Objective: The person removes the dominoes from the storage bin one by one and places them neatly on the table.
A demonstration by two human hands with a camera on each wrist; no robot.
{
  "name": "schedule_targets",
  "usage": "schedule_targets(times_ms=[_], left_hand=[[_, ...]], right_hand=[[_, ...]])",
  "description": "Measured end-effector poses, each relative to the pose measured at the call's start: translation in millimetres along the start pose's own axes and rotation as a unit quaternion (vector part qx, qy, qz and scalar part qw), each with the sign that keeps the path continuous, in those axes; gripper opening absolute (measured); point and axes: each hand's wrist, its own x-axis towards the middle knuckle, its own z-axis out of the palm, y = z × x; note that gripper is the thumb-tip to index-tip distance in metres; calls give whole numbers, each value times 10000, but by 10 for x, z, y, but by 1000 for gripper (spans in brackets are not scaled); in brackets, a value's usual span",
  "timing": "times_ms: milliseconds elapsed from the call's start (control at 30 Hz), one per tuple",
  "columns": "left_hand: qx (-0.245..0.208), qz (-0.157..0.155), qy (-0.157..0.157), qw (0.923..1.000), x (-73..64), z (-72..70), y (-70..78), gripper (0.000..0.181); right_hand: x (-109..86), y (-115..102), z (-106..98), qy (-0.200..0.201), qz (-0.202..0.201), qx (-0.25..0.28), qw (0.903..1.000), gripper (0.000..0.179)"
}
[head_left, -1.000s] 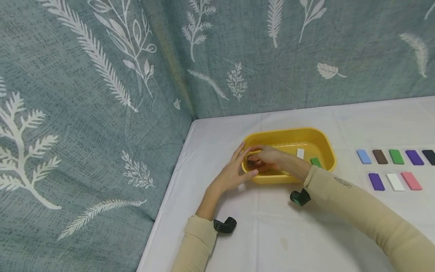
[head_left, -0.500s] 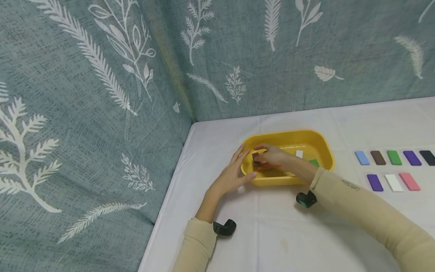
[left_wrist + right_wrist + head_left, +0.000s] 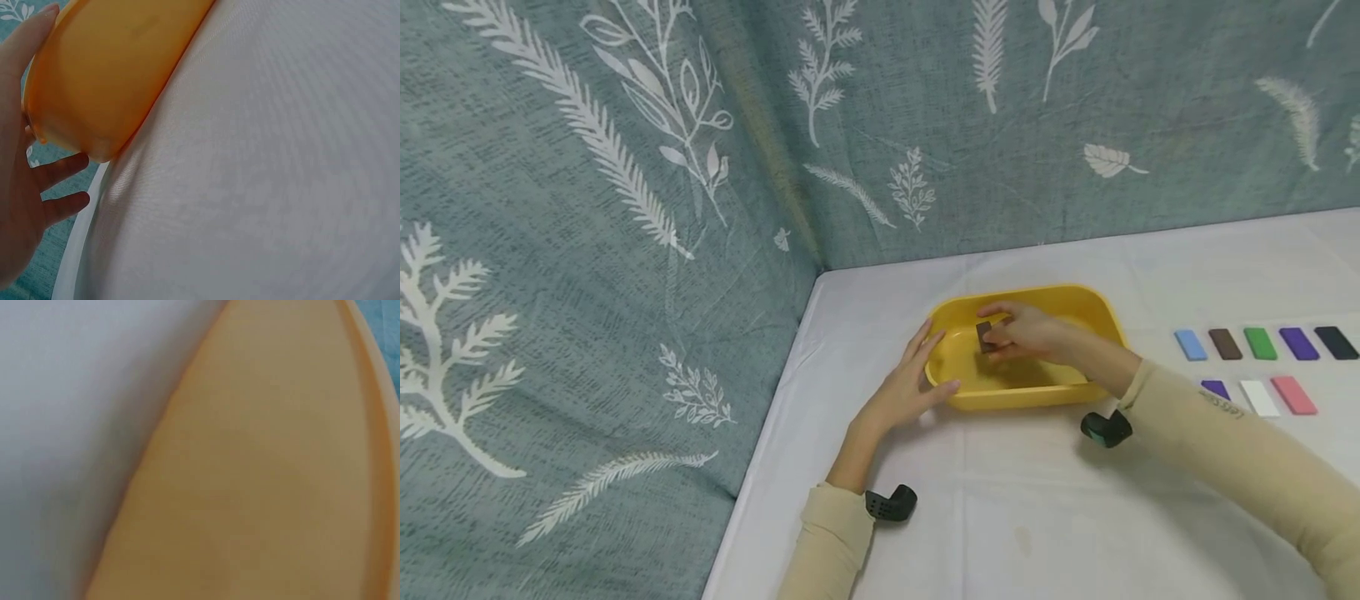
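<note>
Inside a yellow plastic tub [image 3: 955, 402], my right hand [image 3: 1033, 331] pinches a small brown rectangular block [image 3: 983, 337] between thumb and fingers. Its right wrist view holds only the tub's outer wall [image 3: 262, 456] and white cloth. My left hand [image 3: 901, 392] spans the tub's left end, fingers spread at the end rim and thumb at the front wall. In the left wrist view, the fingertips of that left hand [image 3: 25, 187] lie right at the tub's wall [image 3: 119, 69]. My right hand and forearm cover the right part of the tub's floor.
Right of the tub, flat blocks lie in two rows on the white cloth [image 3: 1022, 500]: blue [image 3: 1191, 344], brown [image 3: 1225, 343], green [image 3: 1260, 342], purple [image 3: 1298, 342] and black [image 3: 1336, 342] behind; purple [image 3: 1215, 388], white [image 3: 1258, 398] and pink [image 3: 1294, 395] in front. A leaf-patterned curtain [image 3: 985, 183] hangs behind.
My right hand has moved right inside the tub, carrying the brown block away from the left end. White and green blocks seen earlier in the tub are now hidden. My left hand stays at the end.
</note>
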Motion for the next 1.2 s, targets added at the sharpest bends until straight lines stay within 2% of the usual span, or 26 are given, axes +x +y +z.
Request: schedule_targets(times_ms=[667,933,1200], left_hand=[[-40,148,20,9999,-11,36,-29,91],[-27,149,62,9999,-10,24,-5,95],[-88,200,66,9997,-2,18,-21,94]], right_hand=[[-461,-53,-507,-37,-75,-210,9997,55],[-630,8,-674,165,-9,-55,9998,56],[-812,26,-836,314,-109,-208,9992,56]])
